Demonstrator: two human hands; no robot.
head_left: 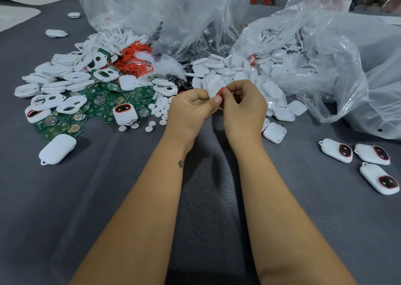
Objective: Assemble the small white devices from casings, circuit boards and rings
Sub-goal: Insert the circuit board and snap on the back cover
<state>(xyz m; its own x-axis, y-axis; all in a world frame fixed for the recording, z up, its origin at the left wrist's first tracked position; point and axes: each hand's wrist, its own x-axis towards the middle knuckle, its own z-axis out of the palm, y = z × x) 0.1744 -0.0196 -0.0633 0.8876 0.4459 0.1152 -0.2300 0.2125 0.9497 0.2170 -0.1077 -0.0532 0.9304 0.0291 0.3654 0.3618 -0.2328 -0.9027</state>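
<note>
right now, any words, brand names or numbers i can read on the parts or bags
None can be read.
Green circuit boards: any markings are too small and blurred to read.
Clear plastic bags: faint red specks, not legible.
White casings and finished devices: no lettering shows.
Left forearm: a small dark mark, not text.

No legible text anywhere

The green circuit boards carry markings too small and blurred to read; the white casings show no lettering

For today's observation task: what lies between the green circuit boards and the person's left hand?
In the head view, small white round discs lie scattered on the grey cloth between the circuit boards and left hand.
</note>
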